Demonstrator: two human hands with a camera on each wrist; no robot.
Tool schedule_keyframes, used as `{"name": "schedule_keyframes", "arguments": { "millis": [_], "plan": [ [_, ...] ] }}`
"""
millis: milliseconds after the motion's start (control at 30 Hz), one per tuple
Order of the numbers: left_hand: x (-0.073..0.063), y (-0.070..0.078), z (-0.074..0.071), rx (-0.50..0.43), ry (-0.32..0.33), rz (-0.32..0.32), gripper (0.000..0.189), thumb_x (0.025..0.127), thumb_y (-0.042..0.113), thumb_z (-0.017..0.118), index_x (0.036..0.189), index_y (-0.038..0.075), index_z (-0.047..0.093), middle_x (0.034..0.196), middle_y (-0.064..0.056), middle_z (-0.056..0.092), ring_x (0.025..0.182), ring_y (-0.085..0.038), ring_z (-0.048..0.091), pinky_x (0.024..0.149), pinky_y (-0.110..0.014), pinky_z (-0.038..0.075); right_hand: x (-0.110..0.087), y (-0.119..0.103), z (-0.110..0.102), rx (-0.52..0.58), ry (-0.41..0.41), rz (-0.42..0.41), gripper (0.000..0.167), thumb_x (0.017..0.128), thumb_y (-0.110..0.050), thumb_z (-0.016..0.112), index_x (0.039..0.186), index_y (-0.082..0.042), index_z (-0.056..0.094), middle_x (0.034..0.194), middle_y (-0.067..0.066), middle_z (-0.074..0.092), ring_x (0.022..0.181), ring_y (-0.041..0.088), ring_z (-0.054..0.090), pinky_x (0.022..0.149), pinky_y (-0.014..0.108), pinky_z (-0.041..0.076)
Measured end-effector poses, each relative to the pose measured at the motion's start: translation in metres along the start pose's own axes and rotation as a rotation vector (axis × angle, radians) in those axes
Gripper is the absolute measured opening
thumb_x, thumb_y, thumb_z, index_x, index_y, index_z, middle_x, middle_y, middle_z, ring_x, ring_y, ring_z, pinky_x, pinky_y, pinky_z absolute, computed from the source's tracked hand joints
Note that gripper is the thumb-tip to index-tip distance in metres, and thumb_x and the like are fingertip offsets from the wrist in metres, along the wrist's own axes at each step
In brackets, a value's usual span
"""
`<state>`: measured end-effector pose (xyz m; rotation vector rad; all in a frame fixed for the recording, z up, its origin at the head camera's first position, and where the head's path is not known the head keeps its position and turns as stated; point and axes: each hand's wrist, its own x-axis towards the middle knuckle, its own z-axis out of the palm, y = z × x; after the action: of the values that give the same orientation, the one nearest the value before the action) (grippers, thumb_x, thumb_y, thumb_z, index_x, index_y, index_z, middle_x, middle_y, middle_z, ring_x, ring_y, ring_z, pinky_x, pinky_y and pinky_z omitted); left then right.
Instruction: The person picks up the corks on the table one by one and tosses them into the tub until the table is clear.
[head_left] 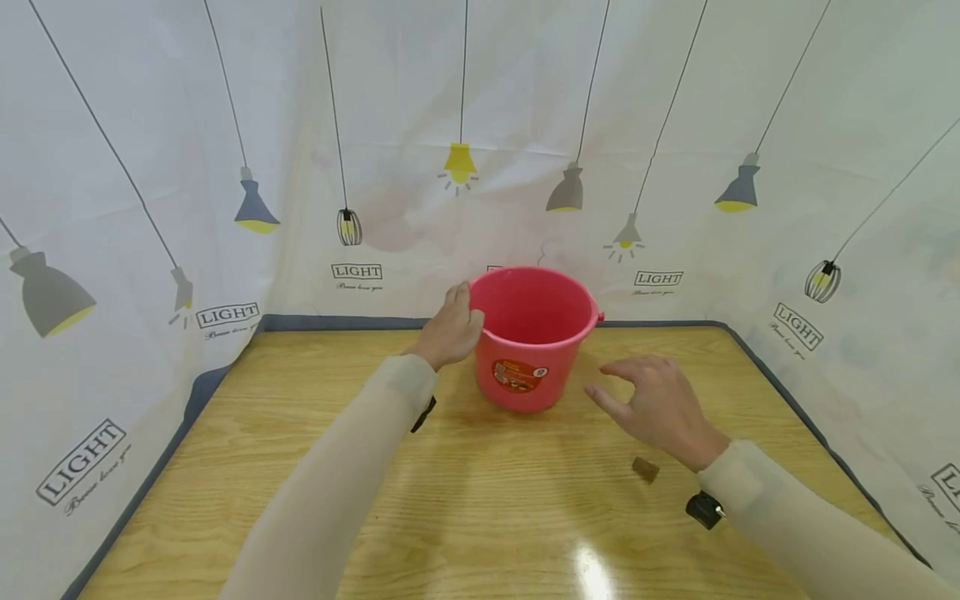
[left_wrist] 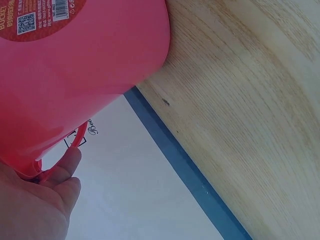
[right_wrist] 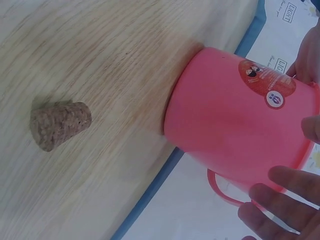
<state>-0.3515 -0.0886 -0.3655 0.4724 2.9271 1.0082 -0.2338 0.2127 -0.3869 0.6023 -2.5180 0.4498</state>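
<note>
A pink bucket (head_left: 521, 371) with a red-orange round label stands upright on the wooden table, near its back edge. My left hand (head_left: 450, 327) grips the bucket's rim at its left side. In the left wrist view, that hand's fingers (left_wrist: 67, 170) curl at the rim beside the handle (left_wrist: 80, 132). To the right of the bucket, my right hand (head_left: 660, 407) is held with fingers spread and nothing in them. A tapered brown cork stopper (right_wrist: 60, 124) lies on its side on the table, just below the right hand in the head view.
The wood-grain table (head_left: 315, 392) has a dark blue-grey border (head_left: 337, 323) along its back and sides. A white curtain printed with hanging lamps (head_left: 412, 100) surrounds the back and both sides. Light glares on the tabletop at the front.
</note>
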Motion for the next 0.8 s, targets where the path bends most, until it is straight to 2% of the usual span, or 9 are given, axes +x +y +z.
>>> {"name": "schedule_keyframes", "arguments": {
  "millis": [300, 533, 800],
  "plan": [
    [0.001, 0.001, 0.0, 0.002, 0.007, -0.009, 0.067, 0.108, 0.033, 0.024, 0.165, 0.004, 0.001, 0.172, -0.01, 0.003, 0.156, -0.03, 0.016, 0.124, -0.049, 0.02, -0.005, 0.008, -0.003, -0.029, 0.001, -0.01, 0.039, 0.087, -0.036, 0.08, 0.103, 0.0, 0.08, 0.101, 0.014, 0.078, 0.1, 0.038, 0.072, 0.092, 0.06, 0.052],
    [0.0, 0.001, 0.0, 0.0, 0.005, -0.011, 0.068, 0.108, 0.034, 0.024, 0.165, 0.005, 0.002, 0.172, -0.01, 0.003, 0.155, -0.029, 0.017, 0.124, -0.049, 0.021, -0.011, 0.016, -0.006, -0.053, -0.105, 0.028, 0.035, 0.085, -0.033, 0.081, 0.101, -0.002, 0.081, 0.096, 0.013, 0.078, 0.091, 0.035, 0.073, 0.089, 0.06, 0.052],
    [0.0, 0.001, 0.001, 0.003, 0.012, -0.013, 0.067, 0.108, 0.034, 0.025, 0.165, 0.005, 0.002, 0.172, -0.01, 0.004, 0.155, -0.029, 0.017, 0.123, -0.05, 0.021, -0.019, 0.023, -0.006, -0.098, -0.248, 0.06, 0.032, 0.082, -0.031, 0.085, 0.099, -0.005, 0.081, 0.087, 0.006, 0.077, 0.079, 0.026, 0.072, 0.074, 0.051, 0.057]
  ]
}}
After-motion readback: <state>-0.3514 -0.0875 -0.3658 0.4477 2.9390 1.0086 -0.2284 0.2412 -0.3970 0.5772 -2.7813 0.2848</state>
